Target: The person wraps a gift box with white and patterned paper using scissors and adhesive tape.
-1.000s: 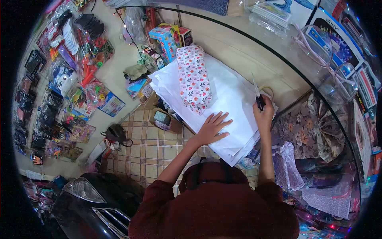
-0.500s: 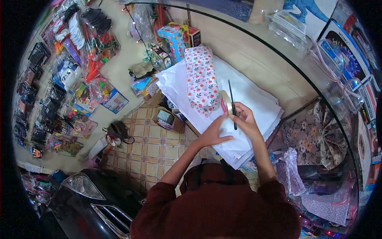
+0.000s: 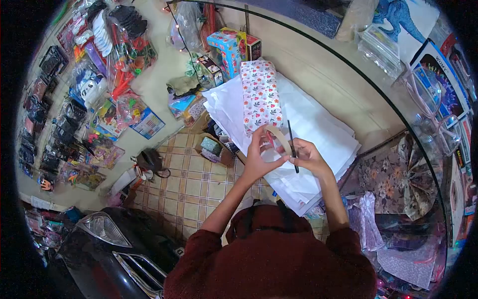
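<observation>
My left hand (image 3: pixel 258 162) is closed on a roll of tape (image 3: pixel 282 140), thumb at its lower edge and fingers on its upper left. In my right hand (image 3: pixel 309 160) is a thin black tool (image 3: pixel 293 147), which looks like scissors or a cutter, held upright beside the roll. The right fingertips are close to the tape, and whether they pinch its end is too small to tell. Just beyond the hands, a parcel in floral paper (image 3: pixel 261 94) lies on a stack of white sheets (image 3: pixel 318 122).
Small boxes (image 3: pixel 228 50) stand behind the stack. An open carton (image 3: pixel 211 147) is at its left, above the tiled floor (image 3: pixel 184 184). A glass edge (image 3: pixel 356 65) curves along the right. A black ride-on car (image 3: pixel 109 249) stands at the lower left.
My left hand has moved up and its fingers have spread around the roll, which has turned. The view has shifted slightly. The black tool remains in my right hand.
</observation>
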Motion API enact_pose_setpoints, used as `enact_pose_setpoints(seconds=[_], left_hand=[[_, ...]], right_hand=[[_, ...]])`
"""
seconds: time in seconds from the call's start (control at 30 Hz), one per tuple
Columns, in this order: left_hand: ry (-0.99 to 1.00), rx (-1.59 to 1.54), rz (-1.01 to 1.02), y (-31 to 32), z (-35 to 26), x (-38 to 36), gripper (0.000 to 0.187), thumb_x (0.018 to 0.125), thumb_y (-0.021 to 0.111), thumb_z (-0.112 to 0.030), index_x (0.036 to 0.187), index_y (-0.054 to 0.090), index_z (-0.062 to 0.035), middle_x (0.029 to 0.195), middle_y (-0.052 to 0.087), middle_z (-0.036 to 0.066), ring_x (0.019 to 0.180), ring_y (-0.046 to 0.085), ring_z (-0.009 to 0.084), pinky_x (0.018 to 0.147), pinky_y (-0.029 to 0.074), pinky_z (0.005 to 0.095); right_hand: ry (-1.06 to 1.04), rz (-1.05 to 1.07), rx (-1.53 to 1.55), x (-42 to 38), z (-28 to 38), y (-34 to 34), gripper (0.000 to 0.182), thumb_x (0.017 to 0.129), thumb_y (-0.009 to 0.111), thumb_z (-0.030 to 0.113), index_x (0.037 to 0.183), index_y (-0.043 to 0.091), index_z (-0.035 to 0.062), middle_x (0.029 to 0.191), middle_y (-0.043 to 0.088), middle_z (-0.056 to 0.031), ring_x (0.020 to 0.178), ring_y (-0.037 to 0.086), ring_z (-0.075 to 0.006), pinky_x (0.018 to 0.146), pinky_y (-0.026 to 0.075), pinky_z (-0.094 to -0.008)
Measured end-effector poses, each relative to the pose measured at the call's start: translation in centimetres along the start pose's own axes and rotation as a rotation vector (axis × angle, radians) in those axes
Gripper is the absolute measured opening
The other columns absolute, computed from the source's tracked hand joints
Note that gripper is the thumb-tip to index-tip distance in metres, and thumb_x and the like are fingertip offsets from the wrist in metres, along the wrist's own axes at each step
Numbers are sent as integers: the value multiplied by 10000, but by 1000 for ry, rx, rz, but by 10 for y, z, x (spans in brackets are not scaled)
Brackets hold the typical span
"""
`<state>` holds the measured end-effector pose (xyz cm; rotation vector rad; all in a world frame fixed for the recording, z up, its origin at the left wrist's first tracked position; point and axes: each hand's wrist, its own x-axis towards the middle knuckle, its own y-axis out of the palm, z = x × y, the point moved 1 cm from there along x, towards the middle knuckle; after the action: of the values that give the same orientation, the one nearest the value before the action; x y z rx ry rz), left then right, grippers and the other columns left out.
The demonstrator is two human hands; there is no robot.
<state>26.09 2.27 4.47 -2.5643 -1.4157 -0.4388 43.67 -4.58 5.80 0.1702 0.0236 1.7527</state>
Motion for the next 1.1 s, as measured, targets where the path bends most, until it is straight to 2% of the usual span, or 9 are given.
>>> enact_pose_setpoints(seconds=[0.1,0.13,0.23,0.37,0.6,0.7,0.8,0.93,1.1], left_hand=[[239,125,-132,-2,9,-4,1021,547,867,-146,1370,276,-18,1253,444,153,1171,478,255,900,503,395],[267,203,-136,-5,12,-5,1086,517,875,-158,1388,242,-19,1247,434,165,1170,485,271,889,519,399],[367,188,-37,-11,10,-5,1092,533,867,-152,1401,218,-19,1313,396,193,1198,476,299,876,530,409],[370,236,25,-16,3,0,1109,551,875,-209,1427,210,-69,1428,322,196,1242,447,321,902,503,417],[406,268,56,-18,8,2,1083,577,867,-202,1435,210,-131,1461,282,209,1295,388,353,929,482,439],[415,271,96,-17,7,4,1064,585,863,-184,1433,222,-143,1475,250,231,1326,342,379,950,461,447],[511,361,109,-16,9,8,1044,588,859,-169,1428,238,-152,1494,194,253,1352,293,405,988,420,455],[648,590,150,-19,10,14,1076,590,856,-150,1443,200,-133,1511,122,268,1371,238,431,1039,358,455],[363,306,-20,-10,-13,8,1184,581,865,-145,1473,89,-95,1518,96,257,1394,196,392,1075,319,450]], right_hand=[[-75,-50,117,2,12,5,347,797,656,7,1129,554,4,1099,582,-44,1041,546,-147,929,416,-307],[-92,-112,154,4,16,7,274,808,641,65,1063,558,12,1114,585,-98,975,574,-174,882,437,-310],[-2,-318,54,5,3,-13,307,788,650,46,1078,555,11,1096,593,-74,980,572,-158,874,438,-301],[-93,-548,-973,-1,-9,-33,330,731,637,-31,1057,591,-3,948,612,-101,800,614,-188,735,476,-299],[-81,-555,-1228,-3,-16,-28,274,737,674,43,1002,628,-5,958,632,-176,876,627,-300,788,466,-366],[-255,-553,-943,6,6,-8,210,833,649,104,1014,629,-2,949,650,-132,924,619,-246,844,444,-339],[-6,-294,-432,3,24,13,190,931,567,159,1010,629,-2,949,648,-75,935,594,-165,862,433,-303],[-104,-112,-364,10,29,32,250,976,497,184,1091,598,-14,940,638,-59,907,570,-114,834,436,-265],[-3,-70,-102,15,28,43,331,979,484,170,1240,533,-27,1049,651,-103,989,594,-151,893,442,-284]])
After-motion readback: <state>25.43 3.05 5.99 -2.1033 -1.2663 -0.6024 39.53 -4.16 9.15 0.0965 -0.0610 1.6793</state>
